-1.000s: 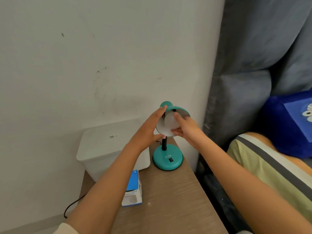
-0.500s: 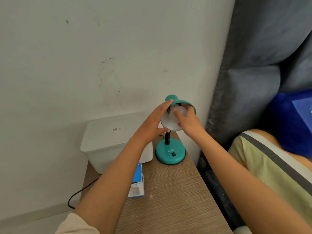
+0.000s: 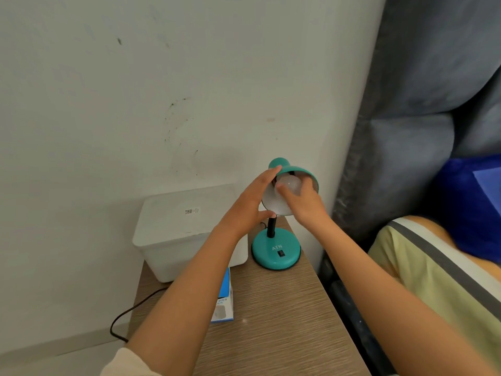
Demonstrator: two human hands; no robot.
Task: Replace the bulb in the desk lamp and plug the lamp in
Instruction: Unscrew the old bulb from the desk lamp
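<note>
A teal desk lamp [image 3: 276, 251] stands at the far right of the wooden bedside table [image 3: 276, 316], against the wall. Its shade [image 3: 303, 172] is tipped toward me, showing the white inside. My left hand [image 3: 250, 206] grips the shade's left rim, thumb below and fingers on top. A white bulb [image 3: 290, 184] sits inside the shade, and my right hand [image 3: 303, 203] has its fingers closed around it. The socket behind the bulb is hidden. The lamp's black cord [image 3: 130, 312] hangs off the table's left edge; its plug is out of view.
A white lidded plastic box [image 3: 184, 229] stands left of the lamp against the wall. A blue and white bulb carton [image 3: 223, 302] lies in front of it, partly under my left forearm. A grey padded headboard [image 3: 406, 131] and bedding with a blue pillow [image 3: 471, 210] lie to the right.
My right hand has shifted around the bulb inside the shade, fingers now wrapped further over it. My left hand keeps its hold on the shade. The camera view has drifted slightly.
</note>
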